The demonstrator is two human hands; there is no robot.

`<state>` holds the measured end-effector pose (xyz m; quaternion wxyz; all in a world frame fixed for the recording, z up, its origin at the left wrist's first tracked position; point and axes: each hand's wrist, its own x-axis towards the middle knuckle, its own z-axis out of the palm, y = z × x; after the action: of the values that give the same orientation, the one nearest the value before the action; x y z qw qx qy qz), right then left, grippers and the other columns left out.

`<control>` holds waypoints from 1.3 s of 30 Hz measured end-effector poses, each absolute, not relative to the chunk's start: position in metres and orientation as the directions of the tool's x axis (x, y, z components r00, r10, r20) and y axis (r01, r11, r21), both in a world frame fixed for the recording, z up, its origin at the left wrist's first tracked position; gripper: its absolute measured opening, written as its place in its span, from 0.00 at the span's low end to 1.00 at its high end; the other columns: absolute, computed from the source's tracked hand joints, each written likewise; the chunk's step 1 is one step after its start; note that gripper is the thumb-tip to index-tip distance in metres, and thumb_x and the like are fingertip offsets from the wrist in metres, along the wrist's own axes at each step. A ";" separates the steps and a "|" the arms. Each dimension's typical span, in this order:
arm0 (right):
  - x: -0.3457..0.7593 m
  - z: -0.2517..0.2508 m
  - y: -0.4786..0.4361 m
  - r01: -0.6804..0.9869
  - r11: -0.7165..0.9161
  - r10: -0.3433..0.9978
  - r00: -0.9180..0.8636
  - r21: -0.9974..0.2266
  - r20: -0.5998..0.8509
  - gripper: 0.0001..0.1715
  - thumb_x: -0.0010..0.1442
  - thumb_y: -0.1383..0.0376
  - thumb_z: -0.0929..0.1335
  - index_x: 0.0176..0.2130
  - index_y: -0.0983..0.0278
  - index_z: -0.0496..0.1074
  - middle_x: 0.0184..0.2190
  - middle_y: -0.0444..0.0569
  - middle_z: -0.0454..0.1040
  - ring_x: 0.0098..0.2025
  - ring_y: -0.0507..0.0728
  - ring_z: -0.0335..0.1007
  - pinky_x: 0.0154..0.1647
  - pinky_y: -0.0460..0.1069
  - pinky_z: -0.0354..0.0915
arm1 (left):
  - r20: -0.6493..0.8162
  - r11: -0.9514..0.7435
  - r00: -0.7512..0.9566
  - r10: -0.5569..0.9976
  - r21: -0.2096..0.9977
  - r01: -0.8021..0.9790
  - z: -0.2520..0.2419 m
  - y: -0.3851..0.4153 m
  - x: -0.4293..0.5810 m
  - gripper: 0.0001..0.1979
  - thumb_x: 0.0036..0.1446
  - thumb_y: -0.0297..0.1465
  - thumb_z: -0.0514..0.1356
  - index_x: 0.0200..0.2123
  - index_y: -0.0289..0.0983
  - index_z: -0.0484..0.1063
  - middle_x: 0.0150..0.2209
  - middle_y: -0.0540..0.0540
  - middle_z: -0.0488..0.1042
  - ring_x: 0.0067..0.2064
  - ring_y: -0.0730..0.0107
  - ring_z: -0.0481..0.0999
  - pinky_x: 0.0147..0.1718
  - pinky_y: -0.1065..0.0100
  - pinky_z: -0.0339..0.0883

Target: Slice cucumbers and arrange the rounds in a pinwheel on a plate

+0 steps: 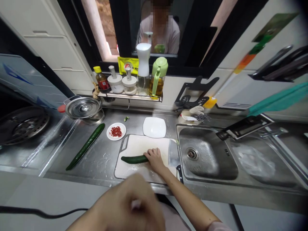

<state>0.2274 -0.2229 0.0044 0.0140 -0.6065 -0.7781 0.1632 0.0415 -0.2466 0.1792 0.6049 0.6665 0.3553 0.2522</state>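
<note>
On the white cutting board (134, 144) lies a dark green cucumber (133, 159), and my right hand (154, 158) is closed around its right end. Close to the camera, my left hand (132, 205) is raised and blurred. Its fingers look bent, but I cannot tell whether it holds anything. A cleaver (173, 153) rests along the board's right side, its black handle toward me. Another, longer cucumber (85, 146) lies on the steel counter to the left. Behind the board are a white plate (154, 127) and a small dish (108, 132) of chopped red pieces.
A sink (207, 154) with a black faucet (245, 127) is to the right. At the left stand a lidded steel pot (83, 108) and a stove grate (24, 125). Seasoning jars and an oil bottle (157, 78) fill the wall rack (134, 97).
</note>
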 end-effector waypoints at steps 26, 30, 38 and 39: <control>0.322 0.012 -0.322 0.744 -0.651 0.729 0.559 -0.148 -0.395 0.29 0.56 0.56 0.68 0.54 0.65 0.64 0.49 0.56 0.69 0.51 0.63 0.64 0.46 0.51 0.59 | -0.022 -0.569 0.634 0.773 0.418 0.708 -0.007 -0.224 0.084 0.26 0.56 0.30 0.59 0.58 0.46 0.65 0.50 0.45 0.70 0.51 0.59 0.68 0.53 0.58 0.56; 0.323 0.010 -0.319 0.723 -0.674 0.714 0.585 -0.152 -0.384 0.24 0.56 0.64 0.67 0.52 0.66 0.65 0.47 0.56 0.72 0.49 0.61 0.67 0.45 0.50 0.59 | -0.037 -0.565 0.628 0.777 0.397 0.723 -0.005 -0.223 0.085 0.22 0.58 0.31 0.58 0.57 0.47 0.66 0.48 0.45 0.71 0.49 0.60 0.69 0.50 0.60 0.59; 0.327 0.018 -0.321 0.664 -0.708 0.698 0.604 -0.241 -0.385 0.18 0.55 0.62 0.66 0.47 0.63 0.67 0.40 0.51 0.75 0.43 0.58 0.71 0.38 0.47 0.58 | -0.072 -0.485 0.542 0.837 0.361 0.797 -0.003 -0.212 0.066 0.23 0.58 0.32 0.58 0.57 0.48 0.66 0.48 0.44 0.71 0.50 0.58 0.69 0.48 0.59 0.59; 0.327 0.017 -0.321 0.665 -0.700 0.706 0.591 -0.259 -0.391 0.16 0.55 0.63 0.65 0.46 0.62 0.67 0.38 0.50 0.75 0.41 0.58 0.71 0.37 0.47 0.58 | -0.072 -0.473 0.529 0.846 0.357 0.806 -0.003 -0.211 0.062 0.23 0.58 0.32 0.58 0.57 0.48 0.66 0.48 0.44 0.71 0.50 0.58 0.69 0.49 0.59 0.59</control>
<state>0.3274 -0.3212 0.0172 0.0425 -0.8908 -0.3848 0.2379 0.0622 -0.2112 -0.0032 0.1761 0.8563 0.4821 0.0572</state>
